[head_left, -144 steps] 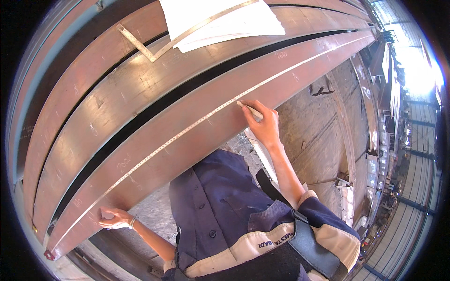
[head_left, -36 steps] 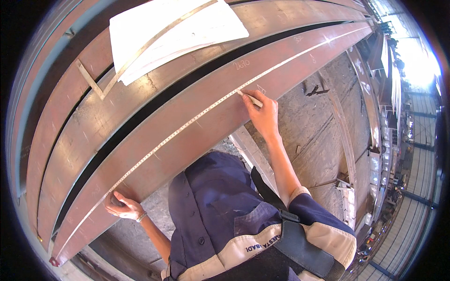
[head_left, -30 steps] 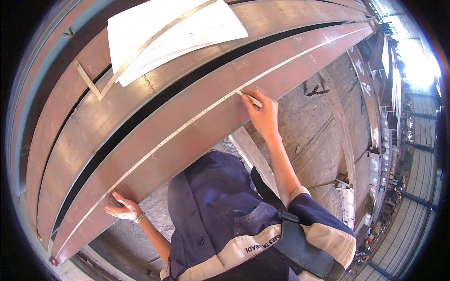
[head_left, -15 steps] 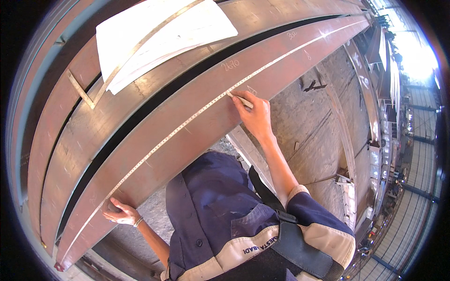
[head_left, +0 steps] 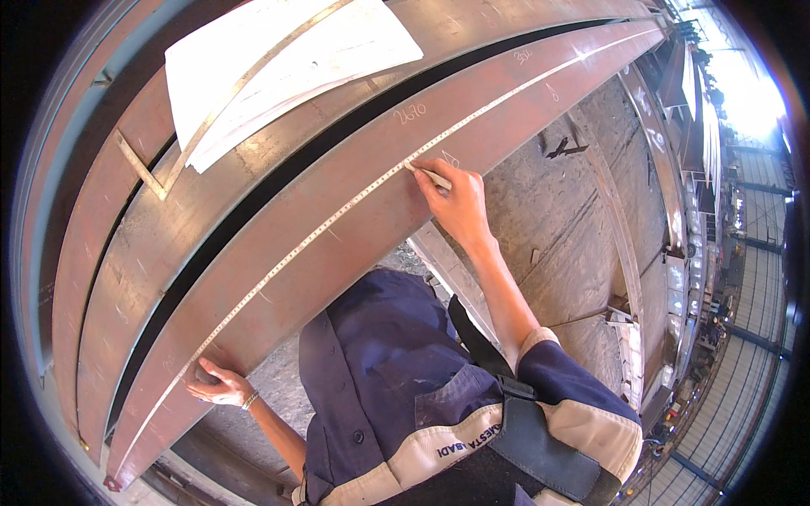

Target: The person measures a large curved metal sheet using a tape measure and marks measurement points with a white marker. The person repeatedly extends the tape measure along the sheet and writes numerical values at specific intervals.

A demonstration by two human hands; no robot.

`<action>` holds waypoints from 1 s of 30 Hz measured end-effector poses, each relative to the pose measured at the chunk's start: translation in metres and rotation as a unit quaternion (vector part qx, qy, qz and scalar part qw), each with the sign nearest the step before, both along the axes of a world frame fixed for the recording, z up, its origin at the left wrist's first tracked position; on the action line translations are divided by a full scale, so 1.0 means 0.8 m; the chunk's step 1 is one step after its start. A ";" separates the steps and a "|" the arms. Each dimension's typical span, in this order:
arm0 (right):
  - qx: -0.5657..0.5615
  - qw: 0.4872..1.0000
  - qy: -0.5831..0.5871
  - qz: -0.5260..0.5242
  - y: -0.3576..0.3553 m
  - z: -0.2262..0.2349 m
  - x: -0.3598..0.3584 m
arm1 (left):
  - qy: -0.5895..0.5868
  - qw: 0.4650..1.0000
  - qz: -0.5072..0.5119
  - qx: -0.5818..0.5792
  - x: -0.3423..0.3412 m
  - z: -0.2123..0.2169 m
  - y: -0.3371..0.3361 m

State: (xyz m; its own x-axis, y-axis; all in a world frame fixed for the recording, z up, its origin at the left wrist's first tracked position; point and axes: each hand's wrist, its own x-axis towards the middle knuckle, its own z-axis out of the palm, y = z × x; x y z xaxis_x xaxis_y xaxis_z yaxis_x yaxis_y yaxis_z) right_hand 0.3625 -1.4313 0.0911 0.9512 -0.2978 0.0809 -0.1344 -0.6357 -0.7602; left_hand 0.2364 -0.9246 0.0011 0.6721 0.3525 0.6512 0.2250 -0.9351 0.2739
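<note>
A white measuring tape (head_left: 333, 221) lies stretched along a reddish-brown steel beam (head_left: 363, 253) that curves across the view. My right hand (head_left: 456, 198) pinches a pale chalk stick (head_left: 439, 180), its tip at the tape's near edge around mid-length. Toward the beam's lower left end, my left hand (head_left: 224, 384) rests over the near edge, thumb up beside the tape and fingers curled. Something dark shows between its thumb and fingers; I cannot tell whether it is an object or shadow. Chalk marks and handwritten figures are on the beam.
Beyond a dark gap lies a second steel beam (head_left: 245, 160), bearing white paper sheets (head_left: 278, 84) with a metal L-shaped square (head_left: 228, 97) across them. Right of my arm are a floor (head_left: 557, 244) with dark scraps (head_left: 565, 149) and a long steel bar (head_left: 612, 202).
The chalk tip and my right hand have shifted very slightly left along the tape. My left hand stays in place; the whole view has moved a little.
</note>
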 end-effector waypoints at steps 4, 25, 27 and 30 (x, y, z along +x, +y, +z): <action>0.000 1.000 0.010 0.010 -0.003 0.002 0.003 | 0.000 1.000 0.003 -0.003 0.001 0.001 -0.001; -0.090 0.990 0.080 0.071 -0.043 0.104 0.028 | 0.011 0.996 0.083 -0.011 -0.014 -0.027 0.006; -0.068 0.993 0.081 0.060 -0.045 0.093 0.016 | 0.004 0.996 0.087 -0.021 -0.014 -0.034 0.011; -0.019 0.997 0.070 0.039 -0.050 0.081 0.004 | -0.038 0.989 0.118 0.086 -0.005 -0.038 0.014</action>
